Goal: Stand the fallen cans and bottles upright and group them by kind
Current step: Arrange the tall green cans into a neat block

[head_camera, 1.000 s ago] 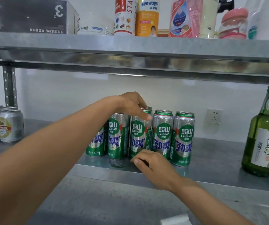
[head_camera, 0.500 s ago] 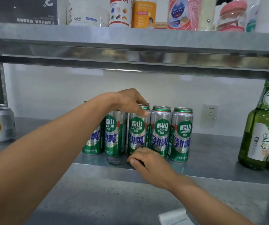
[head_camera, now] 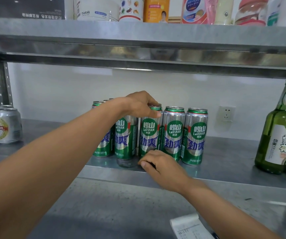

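Several tall green Laoshan beer cans stand upright in a tight cluster on the middle steel shelf [head_camera: 225, 157]. My left hand [head_camera: 141, 105] reaches over the cluster and grips the top rim of one front green can [head_camera: 149, 133]. My right hand [head_camera: 161, 167] sits low at the same can's base, fingers curled against it with the thumb at its left edge. To its right stand two more green cans [head_camera: 173, 133] [head_camera: 196, 137], and another [head_camera: 125, 138] stands to its left. Cans behind are mostly hidden by my left arm.
Short silver cans [head_camera: 4, 125] stand upright at the shelf's far left. Green glass bottles [head_camera: 278, 135] stand at the far right. A wall socket [head_camera: 226, 114] is behind. The upper shelf [head_camera: 138, 31] carries boxes and containers. A paper slip [head_camera: 188, 226] lies on the lower counter.
Both hands stay on the same green can, the left at its top and the right at its base. Only my view has shifted slightly.
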